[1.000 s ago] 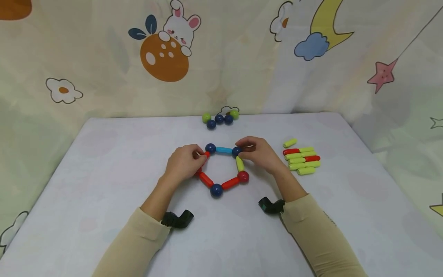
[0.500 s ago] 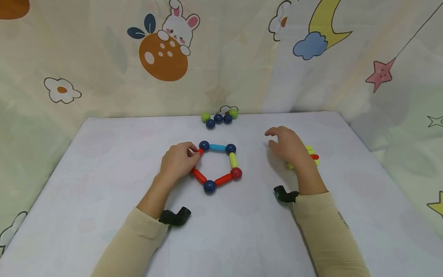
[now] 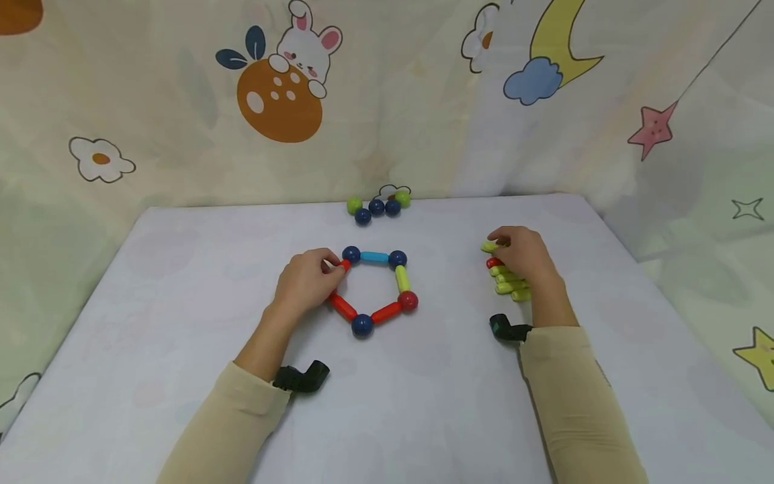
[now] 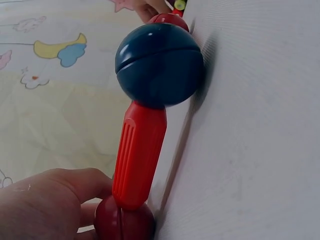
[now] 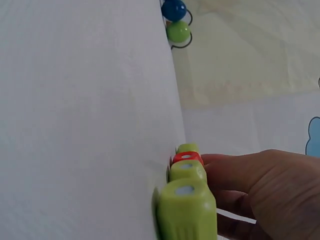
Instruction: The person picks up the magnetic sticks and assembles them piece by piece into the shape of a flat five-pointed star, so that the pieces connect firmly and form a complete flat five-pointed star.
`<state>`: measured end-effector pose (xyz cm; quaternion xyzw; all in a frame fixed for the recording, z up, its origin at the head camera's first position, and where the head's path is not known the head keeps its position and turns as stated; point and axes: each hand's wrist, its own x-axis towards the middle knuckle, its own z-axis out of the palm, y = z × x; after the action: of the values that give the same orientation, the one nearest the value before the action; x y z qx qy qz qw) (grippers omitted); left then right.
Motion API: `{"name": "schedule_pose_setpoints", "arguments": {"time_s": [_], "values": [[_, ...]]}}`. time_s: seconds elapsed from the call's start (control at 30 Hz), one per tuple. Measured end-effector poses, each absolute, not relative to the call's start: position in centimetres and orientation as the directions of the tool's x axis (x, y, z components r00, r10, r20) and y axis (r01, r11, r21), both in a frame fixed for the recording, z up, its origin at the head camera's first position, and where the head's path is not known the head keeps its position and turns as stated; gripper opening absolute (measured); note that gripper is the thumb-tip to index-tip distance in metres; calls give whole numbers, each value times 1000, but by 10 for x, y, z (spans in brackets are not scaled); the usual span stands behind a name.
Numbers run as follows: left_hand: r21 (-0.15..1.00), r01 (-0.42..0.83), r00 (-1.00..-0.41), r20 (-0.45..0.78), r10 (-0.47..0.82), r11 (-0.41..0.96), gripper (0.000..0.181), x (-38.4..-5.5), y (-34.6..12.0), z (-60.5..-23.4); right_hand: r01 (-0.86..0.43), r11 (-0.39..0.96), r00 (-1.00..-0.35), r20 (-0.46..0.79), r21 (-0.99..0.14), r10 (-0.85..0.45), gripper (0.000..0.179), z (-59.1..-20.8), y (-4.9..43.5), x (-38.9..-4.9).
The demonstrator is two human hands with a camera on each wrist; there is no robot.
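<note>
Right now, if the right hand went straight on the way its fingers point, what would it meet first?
The right hand would probably meet the farthest yellow-green stick first; they may already touch.

Wide gap between ring (image 3: 402,279) and rods (image 3: 508,277), balls (image 3: 377,208) standing behind ring

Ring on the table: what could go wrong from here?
The right hand, at the far lime rod, might knock the other rods lying close beside it. The left hand pinches the ring at its left side, so a tug could part a joint. The loose balls near the far edge of the table could roll off if bumped.
</note>
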<state>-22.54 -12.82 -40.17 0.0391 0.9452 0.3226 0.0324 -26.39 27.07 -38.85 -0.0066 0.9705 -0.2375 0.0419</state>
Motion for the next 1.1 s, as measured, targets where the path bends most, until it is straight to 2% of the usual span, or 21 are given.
{"name": "schedule_pose_setpoints", "arguments": {"time_s": [0.3, 0.43, 0.63, 0.9, 1.1], "values": [[615, 24, -994, -69, 83, 789, 33, -225, -128, -401, -84, 872, -996, 71, -483, -57, 35, -393, 251, -268], [606, 24, -996, -57, 73, 795, 33, -224, -126, -399, -155, 831, -987, 121, -534, -106, 33, -389, 237, -268], [612, 16, -995, -66, 72, 791, 34, -225, -124, -397, -186, 770, -978, 44, -610, -202, 32, -387, 206, -268], [632, 20, -993, -76, 88, 774, 36, -227, -125, -400, -178, 775, -967, -37, -607, -251, 31, -395, 177, -265], [639, 13, -992, -87, 88, 770, 36, -227, -125, -401, -199, 781, -960, -41, -592, -275, 31, -400, 163, -263]]}}
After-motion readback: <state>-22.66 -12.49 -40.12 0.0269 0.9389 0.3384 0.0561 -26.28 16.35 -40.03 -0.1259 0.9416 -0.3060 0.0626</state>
